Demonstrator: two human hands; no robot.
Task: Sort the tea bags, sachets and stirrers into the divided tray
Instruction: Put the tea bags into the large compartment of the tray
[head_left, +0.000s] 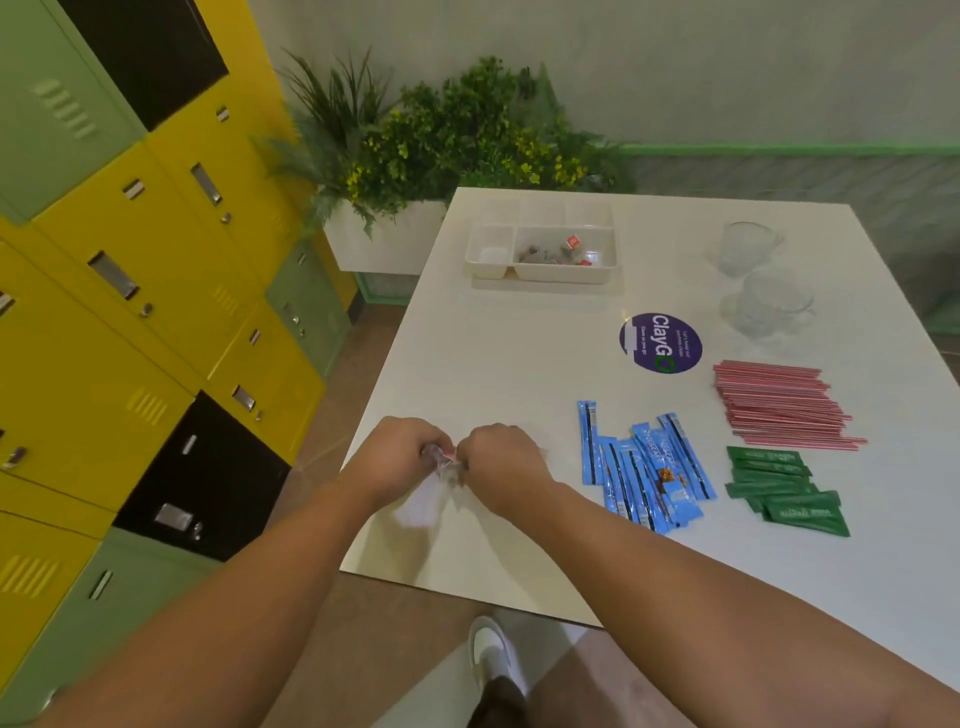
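Between my left hand (397, 460) and right hand (501, 462), both grips pinch one crumpled clear wrapper (441, 462) just above the tabletop (493, 353). Right of them lie blue sachets (644, 467), green sachets (784, 488), red stirrers (779, 405). Tea bags (558, 252) sit in the far tray (540, 273).

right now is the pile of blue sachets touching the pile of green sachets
Apart. The head view shows a bare strip of white table between the blue sachet pile and the green sachet pile.
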